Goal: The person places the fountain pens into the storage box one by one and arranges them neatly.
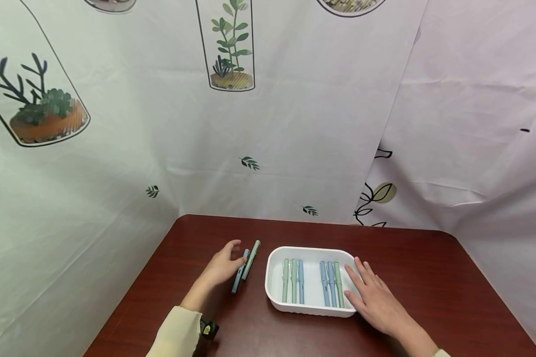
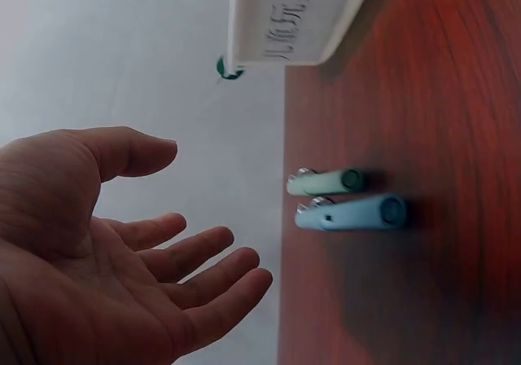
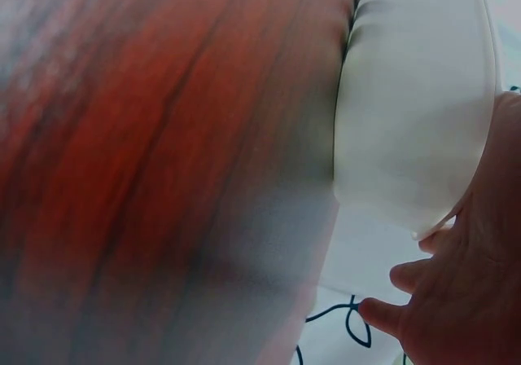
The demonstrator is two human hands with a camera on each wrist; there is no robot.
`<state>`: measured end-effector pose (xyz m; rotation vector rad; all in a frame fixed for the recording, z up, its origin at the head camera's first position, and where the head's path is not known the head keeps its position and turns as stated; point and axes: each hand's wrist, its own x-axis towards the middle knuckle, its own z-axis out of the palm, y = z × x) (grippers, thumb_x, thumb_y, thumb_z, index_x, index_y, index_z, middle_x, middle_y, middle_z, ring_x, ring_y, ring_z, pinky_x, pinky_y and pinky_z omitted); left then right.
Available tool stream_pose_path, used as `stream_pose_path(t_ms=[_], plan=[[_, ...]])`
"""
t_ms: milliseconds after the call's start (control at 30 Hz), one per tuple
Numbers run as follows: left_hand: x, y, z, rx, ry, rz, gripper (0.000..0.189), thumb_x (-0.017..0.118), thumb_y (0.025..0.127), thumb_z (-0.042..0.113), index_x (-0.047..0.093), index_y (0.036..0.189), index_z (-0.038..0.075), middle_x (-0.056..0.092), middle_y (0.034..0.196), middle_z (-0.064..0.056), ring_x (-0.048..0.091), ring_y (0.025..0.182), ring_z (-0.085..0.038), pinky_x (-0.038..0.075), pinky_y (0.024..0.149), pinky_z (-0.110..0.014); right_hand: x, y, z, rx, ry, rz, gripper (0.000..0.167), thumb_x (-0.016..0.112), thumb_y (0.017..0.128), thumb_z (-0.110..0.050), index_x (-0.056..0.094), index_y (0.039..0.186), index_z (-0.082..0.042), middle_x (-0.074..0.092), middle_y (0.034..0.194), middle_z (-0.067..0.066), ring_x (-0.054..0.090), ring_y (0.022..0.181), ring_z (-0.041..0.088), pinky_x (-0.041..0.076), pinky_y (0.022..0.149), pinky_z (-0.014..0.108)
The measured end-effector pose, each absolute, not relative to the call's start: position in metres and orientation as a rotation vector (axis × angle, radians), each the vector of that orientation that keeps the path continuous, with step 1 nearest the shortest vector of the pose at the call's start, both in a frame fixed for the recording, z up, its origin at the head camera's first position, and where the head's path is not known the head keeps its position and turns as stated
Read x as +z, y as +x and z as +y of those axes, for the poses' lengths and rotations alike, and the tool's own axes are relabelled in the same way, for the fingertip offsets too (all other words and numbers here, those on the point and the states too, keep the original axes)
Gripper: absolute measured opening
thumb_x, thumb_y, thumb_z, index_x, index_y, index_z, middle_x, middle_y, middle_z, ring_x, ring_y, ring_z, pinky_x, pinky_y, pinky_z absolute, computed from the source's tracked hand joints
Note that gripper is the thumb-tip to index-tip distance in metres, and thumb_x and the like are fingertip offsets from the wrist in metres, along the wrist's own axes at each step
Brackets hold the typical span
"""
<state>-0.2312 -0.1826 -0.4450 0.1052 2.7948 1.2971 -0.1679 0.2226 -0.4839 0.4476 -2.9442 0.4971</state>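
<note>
My left hand hovers over two pens on the table, its fingers relaxed and apart from them in the left wrist view. The blue pen lies beside the green pen, nearly parallel. To their right stands a white tray with two groups of pens. Its left group has two green pens and a blue pen; its right group has two blue pens and a green pen. My right hand rests against the tray's right side, fingers spread at the rim.
The dark red wooden table has rounded far corners. A white cloth with printed plants hangs behind it and at both sides. On my left wrist is a black band. Printed lettering marks the tray's side.
</note>
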Motion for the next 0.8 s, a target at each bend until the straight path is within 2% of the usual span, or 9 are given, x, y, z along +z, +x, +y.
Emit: stream_pose_path(t_ms=[300, 667, 800], plan=[[-0.46, -0.237, -0.189, 1.138, 0.089, 2.874, 0.064, 0.07, 0.092, 0.015, 0.044, 0.148, -0.002, 0.055, 0.141, -0.027, 0.054, 0.129, -0.043, 0.046, 0.101, -0.058, -0.484, -0.168, 0.223, 0.505, 0.463, -2.927, 0.065, 0.056, 0.102, -0.046, 0.039, 0.157, -0.018, 0.024, 0.166, 0.017, 0.025, 0.149, 0.046, 0.031, 0.111, 0.067], [-0.474, -0.238, -0.187, 0.883, 0.013, 2.92, 0.075, 0.078, 0.086, 0.021, 0.043, 0.149, -0.001, 0.052, 0.143, -0.027, 0.042, 0.135, -0.049, 0.042, 0.104, -0.059, -0.484, -0.167, 0.223, 0.503, 0.458, -2.934, 0.065, 0.056, 0.102, -0.046, 0.039, 0.157, -0.018, 0.024, 0.166, 0.017, 0.025, 0.149, 0.046, 0.031, 0.111, 0.067], [-0.477, -0.237, -0.185, 0.845, 0.006, 2.928, 0.079, 0.081, 0.081, 0.022, 0.045, 0.148, -0.001, 0.053, 0.142, -0.027, 0.044, 0.132, -0.047, 0.043, 0.103, -0.057, -0.484, -0.167, 0.223, 0.499, 0.458, -2.936, 0.065, 0.056, 0.102, -0.047, 0.039, 0.157, -0.018, 0.024, 0.166, 0.017, 0.025, 0.149, 0.046, 0.031, 0.111, 0.067]])
